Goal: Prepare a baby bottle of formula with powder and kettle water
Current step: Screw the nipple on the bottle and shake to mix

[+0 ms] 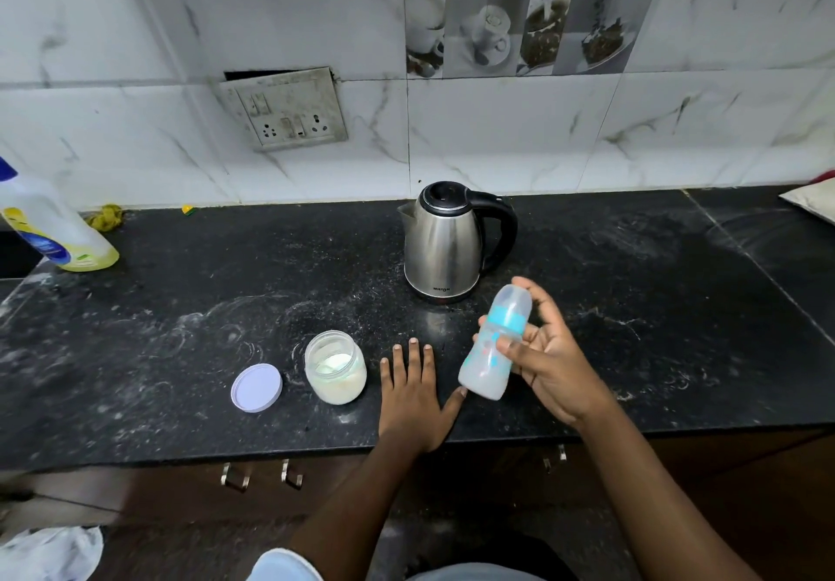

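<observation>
Your right hand (pixel 549 359) grips the tilted baby bottle (pixel 494 343); your left hand (pixel 413 393) lies flat, fingers straight, on the desk (pixel 655 309).

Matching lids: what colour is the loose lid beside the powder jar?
The round plastic lid is pale lilac; head view.

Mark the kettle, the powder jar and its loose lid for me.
kettle (pixel 445 246): head view, on the steel body.
powder jar (pixel 335 381): head view, on the clear side wall.
lid (pixel 256 387): head view, on the middle of its flat face.
</observation>
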Action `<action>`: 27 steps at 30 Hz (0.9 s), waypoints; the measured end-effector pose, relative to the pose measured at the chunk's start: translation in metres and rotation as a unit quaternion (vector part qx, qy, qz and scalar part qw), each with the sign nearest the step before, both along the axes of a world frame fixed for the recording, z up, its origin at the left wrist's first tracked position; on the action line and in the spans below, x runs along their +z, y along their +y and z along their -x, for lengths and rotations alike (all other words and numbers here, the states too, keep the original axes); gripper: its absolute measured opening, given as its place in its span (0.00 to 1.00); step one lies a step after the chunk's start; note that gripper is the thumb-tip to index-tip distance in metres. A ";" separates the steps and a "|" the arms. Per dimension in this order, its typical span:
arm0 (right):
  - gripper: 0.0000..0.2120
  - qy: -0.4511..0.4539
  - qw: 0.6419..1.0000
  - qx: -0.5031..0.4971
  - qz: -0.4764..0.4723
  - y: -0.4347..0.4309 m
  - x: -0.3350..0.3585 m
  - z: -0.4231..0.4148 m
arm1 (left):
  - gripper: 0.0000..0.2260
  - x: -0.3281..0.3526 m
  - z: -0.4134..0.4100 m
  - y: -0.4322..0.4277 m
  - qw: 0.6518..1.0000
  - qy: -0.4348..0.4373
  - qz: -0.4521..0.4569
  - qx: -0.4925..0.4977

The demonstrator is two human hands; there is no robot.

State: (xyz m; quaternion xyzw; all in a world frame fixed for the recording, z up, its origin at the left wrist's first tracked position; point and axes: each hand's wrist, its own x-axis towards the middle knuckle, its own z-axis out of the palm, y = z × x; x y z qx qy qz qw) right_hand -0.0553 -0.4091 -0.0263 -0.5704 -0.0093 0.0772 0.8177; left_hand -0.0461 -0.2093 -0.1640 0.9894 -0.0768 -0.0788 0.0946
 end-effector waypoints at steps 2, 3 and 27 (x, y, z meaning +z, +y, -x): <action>0.40 0.001 0.998 -0.058 -0.038 -0.006 0.002 -0.006 | 0.43 -0.001 0.000 -0.001 1.000 0.000 0.008 0.005; 0.40 -0.002 0.995 -0.088 -0.054 -0.010 0.005 -0.009 | 0.43 -0.001 0.000 -0.001 1.000 0.001 0.010 0.006; 0.37 -0.008 0.997 -0.063 -0.042 -0.012 0.013 -0.009 | 0.43 0.000 -0.001 -0.001 1.000 0.006 0.014 0.005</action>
